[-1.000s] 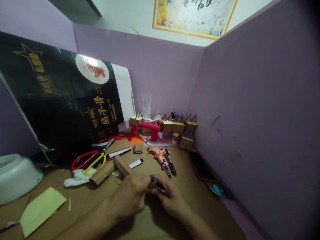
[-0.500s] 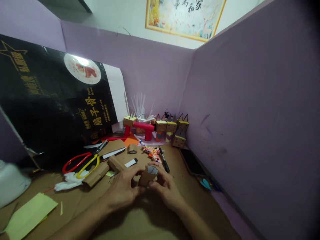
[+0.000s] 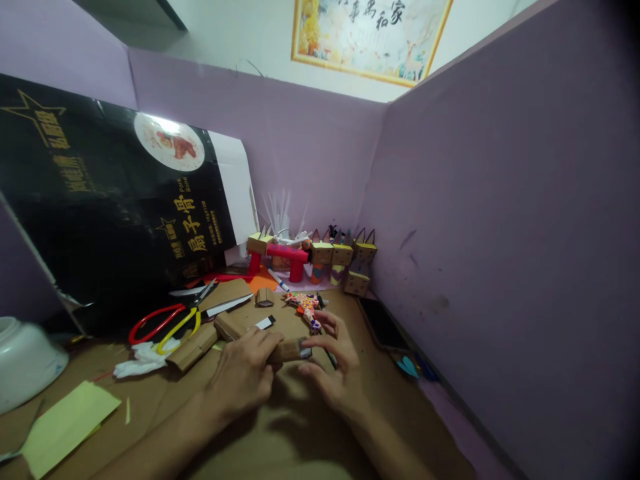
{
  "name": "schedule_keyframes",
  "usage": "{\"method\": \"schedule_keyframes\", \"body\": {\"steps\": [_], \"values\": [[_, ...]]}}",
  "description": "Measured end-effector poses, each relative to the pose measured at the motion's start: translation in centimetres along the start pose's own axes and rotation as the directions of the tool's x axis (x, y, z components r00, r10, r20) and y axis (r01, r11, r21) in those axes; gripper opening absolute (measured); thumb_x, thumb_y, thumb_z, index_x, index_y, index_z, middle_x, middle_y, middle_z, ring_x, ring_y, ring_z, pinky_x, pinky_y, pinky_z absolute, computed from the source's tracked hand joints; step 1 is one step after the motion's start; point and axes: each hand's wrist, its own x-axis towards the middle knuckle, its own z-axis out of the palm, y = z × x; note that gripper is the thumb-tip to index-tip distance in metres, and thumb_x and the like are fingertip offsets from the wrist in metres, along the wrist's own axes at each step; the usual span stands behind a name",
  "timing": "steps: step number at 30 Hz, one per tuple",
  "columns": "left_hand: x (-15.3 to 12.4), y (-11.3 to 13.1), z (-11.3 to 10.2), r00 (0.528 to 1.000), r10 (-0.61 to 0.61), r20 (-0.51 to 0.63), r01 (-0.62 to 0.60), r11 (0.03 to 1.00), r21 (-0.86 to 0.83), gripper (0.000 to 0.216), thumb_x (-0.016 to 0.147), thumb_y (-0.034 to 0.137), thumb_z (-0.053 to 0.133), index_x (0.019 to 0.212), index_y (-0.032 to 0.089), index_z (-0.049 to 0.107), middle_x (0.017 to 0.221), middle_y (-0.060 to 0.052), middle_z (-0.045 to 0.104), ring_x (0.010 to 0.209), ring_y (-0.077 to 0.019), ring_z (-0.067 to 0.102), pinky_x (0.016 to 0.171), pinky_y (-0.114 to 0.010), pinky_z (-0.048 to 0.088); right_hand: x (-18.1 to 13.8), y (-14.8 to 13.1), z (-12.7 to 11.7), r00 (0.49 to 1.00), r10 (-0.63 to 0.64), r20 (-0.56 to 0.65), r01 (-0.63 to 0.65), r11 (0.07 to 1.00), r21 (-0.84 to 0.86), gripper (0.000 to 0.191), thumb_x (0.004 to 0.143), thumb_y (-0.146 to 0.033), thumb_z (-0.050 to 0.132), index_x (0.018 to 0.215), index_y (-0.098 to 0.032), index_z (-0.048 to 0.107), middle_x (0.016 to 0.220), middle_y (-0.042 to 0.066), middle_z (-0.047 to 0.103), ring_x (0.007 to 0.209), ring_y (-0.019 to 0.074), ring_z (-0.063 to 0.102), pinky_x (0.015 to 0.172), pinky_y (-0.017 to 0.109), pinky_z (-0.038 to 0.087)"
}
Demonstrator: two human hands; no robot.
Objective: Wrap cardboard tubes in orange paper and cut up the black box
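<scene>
My left hand (image 3: 250, 367) grips a small folded cardboard tube (image 3: 289, 351), lying nearly sideways with its greyish end toward the right. Fingers apart and curved, my right hand (image 3: 337, 367) hovers at that end; whether a fingertip touches it I cannot tell. Just beyond the hands lie a patterned paper figure (image 3: 309, 307) and a black pen (image 3: 331, 359), which the right hand partly hides. Left of the left hand are two longer folded cardboard pieces (image 3: 194, 348) and scissors (image 3: 173, 327) with one red and one yellow handle.
A black printed carton (image 3: 115, 220) leans at the left. Cardboard animal heads (image 3: 342, 255) and a red tube construction (image 3: 289, 253) stand at the back. A phone (image 3: 383, 325) lies beside the right purple wall. Yellow paper (image 3: 70, 427) and a white jar (image 3: 25, 367) are at the left.
The cardboard tube has tipped from near upright to sideways, its greyish end now to the right. My right hand has let go and spread its fingers; my left hand keeps its hold.
</scene>
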Motion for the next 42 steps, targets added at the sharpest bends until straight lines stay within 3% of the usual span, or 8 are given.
{"method": "schedule_keyframes", "body": {"steps": [4, 10, 12, 15, 21, 26, 32, 42], "values": [[-0.3, 0.2, 0.6, 0.998, 0.036, -0.059, -0.032, 0.997, 0.07, 0.046, 0.068, 0.006, 0.044, 0.11, 0.021, 0.054, 0.108, -0.009, 0.059, 0.104, -0.0269, 0.051, 0.083, -0.04, 0.043, 0.0, 0.2, 0.4, 1.0, 0.021, -0.007, -0.021, 0.999, -0.037, 0.018, 0.069, -0.035, 0.076, 0.082, -0.024, 0.07, 0.122, 0.009, 0.053, 0.117, 0.0285, 0.048, 0.098, 0.046, 0.039], [0.1, 0.1, 0.7, 0.972, -0.141, -0.186, 0.082, 0.952, -0.296, 0.04, 0.07, 0.017, 0.057, 0.109, 0.022, 0.05, 0.112, -0.009, 0.054, 0.102, -0.0271, 0.051, 0.088, -0.043, 0.042, 0.1, 0.3, 0.4, 0.999, -0.038, -0.015, 0.037, 0.999, -0.019, 0.006, 0.079, -0.025, 0.066, 0.078, -0.026, 0.071, 0.122, 0.008, 0.054, 0.115, 0.0268, 0.05, 0.097, 0.046, 0.04], [0.5, 0.0, 0.5, 0.957, -0.27, -0.103, 0.16, 0.794, -0.587, 0.051, 0.066, 0.028, 0.067, 0.113, 0.023, 0.045, 0.118, -0.008, 0.049, 0.098, -0.0248, 0.053, 0.082, -0.04, 0.046, 0.1, 0.3, 0.3, 0.999, -0.024, -0.03, 0.024, 1.0, 0.003, 0.008, 0.079, -0.023, 0.066, 0.079, -0.027, 0.072, 0.125, 0.006, 0.05, 0.118, 0.0265, 0.047, 0.099, 0.044, 0.038], [0.8, 0.1, 0.2, 0.925, -0.361, 0.119, 0.266, 0.392, -0.881, 0.055, 0.066, 0.046, 0.067, 0.109, 0.022, 0.043, 0.112, -0.008, 0.049, 0.086, -0.022, 0.058, 0.062, -0.034, 0.05, 0.0, 0.4, 0.2, 0.997, -0.022, -0.079, 0.023, 1.0, 0.019, 0.009, 0.078, -0.022, 0.067, 0.077, -0.029, 0.073, 0.126, 0.004, 0.046, 0.118, 0.0261, 0.046, 0.099, 0.043, 0.037], [1.0, 0.3, -0.1, 0.882, -0.404, 0.244, 0.331, 0.161, -0.93, 0.044, 0.059, 0.049, 0.072, 0.075, 0.016, 0.047, 0.071, 0.0, 0.054, 0.061, -0.0135, 0.056, 0.051, -0.026, 0.049, 0.1, 0.5, 0.2, 0.998, -0.034, -0.047, 0.032, 0.999, -0.044, 0.009, 0.077, -0.022, 0.067, 0.073, -0.028, 0.072, 0.125, 0.004, 0.044, 0.11, 0.0262, 0.047, 0.093, 0.044, 0.04], [1.3, -0.2, 0.3, 0.862, -0.488, 0.139, 0.237, 0.145, -0.961, 0.046, 0.05, 0.041, 0.08, 0.071, 0.016, 0.048, 0.063, 0.004, 0.053, 0.058, -0.0091, 0.052, 0.053, -0.02, 0.044, 0.5, 0.2, 0.2, 0.996, 0.082, -0.034, -0.084, 0.993, -0.086, 0.014, 0.071, -0.019, 0.069, 0.083, -0.025, 0.071, 0.105, 0.006, 0.049, 0.1, 0.0237, 0.049, 0.09, 0.04, 0.04], [1.2, -0.5, 1.3, 0.869, -0.496, 0.005, 0.154, 0.261, -0.953, 0.048, 0.048, 0.036, 0.081, 0.078, 0.016, 0.05, 0.066, 0.005, 0.053, 0.062, -0.0089, 0.049, 0.054, -0.018, 0.038, 1.0, 0.2, 0.3, 0.941, 0.335, 0.05, -0.334, 0.942, -0.018, 0.021, 0.069, -0.037, 0.065, 0.068, -0.017, 0.07, 0.067, 0.0, 0.047, 0.061, 0.0142, 0.041, 0.055, 0.026, 0.034], [0.8, 0.6, 1.4, 0.899, -0.436, -0.024, 0.146, 0.353, -0.924, 0.053, 0.048, 0.029, 0.077, 0.093, 0.016, 0.053, 0.091, -0.003, 0.059, 0.085, -0.0193, 0.059, 0.074, -0.029, 0.047, 0.8, 0.5, 0.6, 0.918, 0.395, -0.039, -0.394, 0.918, 0.043, 0.033, 0.066, -0.035, 0.062, 0.043, -0.018, 0.045, 0.051, -0.005, 0.036, 0.05, 0.01, 0.033, 0.05, 0.024, 0.026]]}}
